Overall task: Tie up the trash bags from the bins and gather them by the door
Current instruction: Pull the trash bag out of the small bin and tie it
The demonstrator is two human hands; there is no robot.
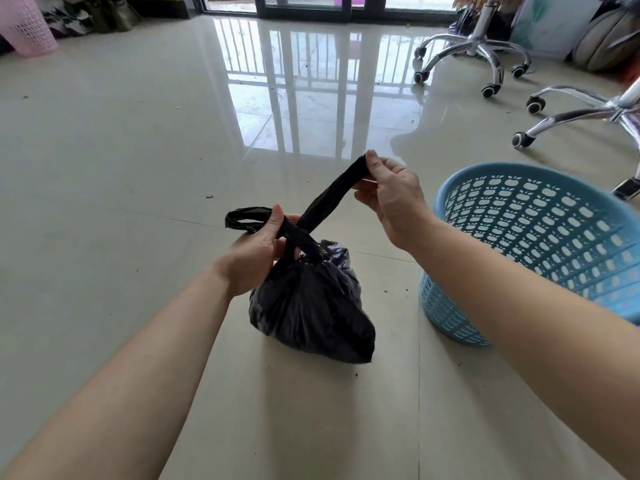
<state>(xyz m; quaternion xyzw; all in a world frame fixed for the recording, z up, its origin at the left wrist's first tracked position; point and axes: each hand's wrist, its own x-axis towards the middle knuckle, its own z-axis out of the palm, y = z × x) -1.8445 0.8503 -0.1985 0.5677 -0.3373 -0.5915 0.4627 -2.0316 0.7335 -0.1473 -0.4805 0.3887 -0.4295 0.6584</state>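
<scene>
A black trash bag point(311, 303) is seen on the tiled floor point(121, 150), its body bulging below the two handle strips drawn up from its mouth. One handle strip point(329, 199) is pinched between the thumb and fingers of the right hand point(391, 199) and pulled taut up and to the right. The other strip point(247, 218) is gripped in the closed left hand point(259, 254), with its looped end left sticking out to the left. The two strips are crossed just above the bag. A blue perforated bin point(540, 251) is placed just beside the bag on the right. Two wheeled chair bases point(474, 53) are seen farther back, and a pink bin point(27, 29) at the far left.
</scene>
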